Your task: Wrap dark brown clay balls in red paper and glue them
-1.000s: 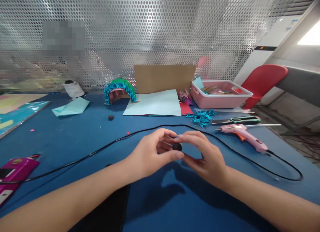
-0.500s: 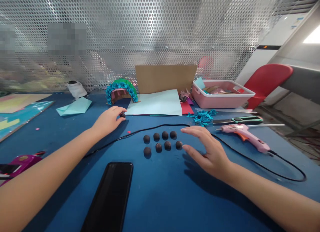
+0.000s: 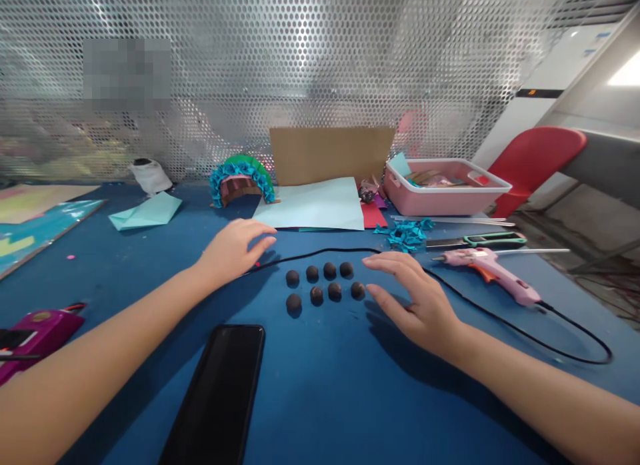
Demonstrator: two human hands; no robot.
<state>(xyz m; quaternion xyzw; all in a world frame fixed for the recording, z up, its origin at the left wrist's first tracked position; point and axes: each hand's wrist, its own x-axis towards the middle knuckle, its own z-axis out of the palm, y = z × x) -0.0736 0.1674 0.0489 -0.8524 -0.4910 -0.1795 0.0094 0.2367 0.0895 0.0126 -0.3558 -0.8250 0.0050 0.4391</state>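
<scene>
Several small dark balls, seemingly of clay, lie in two rows on the blue table. My left hand hovers to their left, thumb and fingers apart, and no ball shows in it. Over on the right side of the rows, my right hand is held with its fingers spread; the thumb tip is close beside the end ball of the nearer row. Whether it touches that ball, I cannot tell. A black cord runs behind the balls.
Nearer to me lies a black phone. On the right are a pink glue gun, a utility knife and a pink basket. At the back stand a blue-trimmed arch and cardboard behind pale paper.
My left hand has moved right and nearer to the balls. The dark ball between its fingertips before is no longer visible there. My right hand stays almost still.
</scene>
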